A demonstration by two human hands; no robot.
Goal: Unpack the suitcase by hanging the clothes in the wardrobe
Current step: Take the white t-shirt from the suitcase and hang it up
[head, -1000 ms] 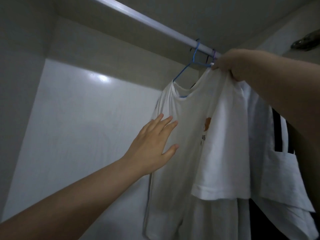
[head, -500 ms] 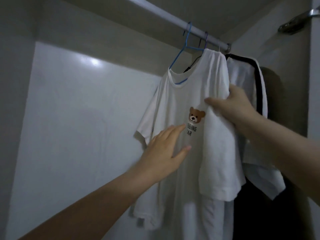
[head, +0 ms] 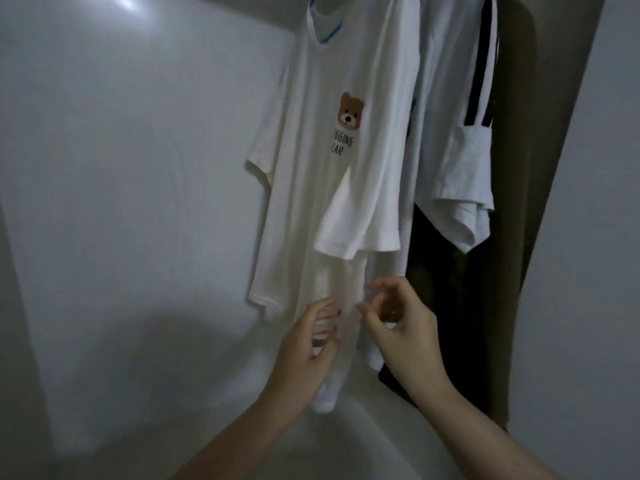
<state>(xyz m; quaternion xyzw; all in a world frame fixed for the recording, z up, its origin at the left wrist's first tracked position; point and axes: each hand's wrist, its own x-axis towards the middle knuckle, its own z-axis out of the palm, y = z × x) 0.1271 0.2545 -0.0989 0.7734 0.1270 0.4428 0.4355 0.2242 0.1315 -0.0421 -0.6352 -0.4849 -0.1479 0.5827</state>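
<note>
While the white bear-print T-shirt [head: 322,188] hung from a blue hanger [head: 330,31] inside the wardrobe [head: 138,202], a person brought both hands to its lower front. The left hand [head: 308,344] was at the cloth with its fingers loosely spread and only slightly bent, gripping nothing that could be made out. The right hand [head: 398,320] hovered just beside it, thumb and forefinger curled toward one another as if to pinch; whether any fabric sat between them could not be told through the blur.

The shirt looked light, thin and limp, a garment that would sag and fold wherever it was unsupported and slide easily on a smooth hanger. It seemed best taken by the hem or side seams for straightening, or by the shoulders for shifting. One sleeve lay folded across the chest, partly covering the lettering.

Half a second before, the left hand had been flat against the chest near the bear and the right had held the sleeve higher up; both had since dropped to the hem, and the rail had passed out of view above. A striped white garment [head: 457,133] and something dark [head: 446,289] hung just beside it.
</note>
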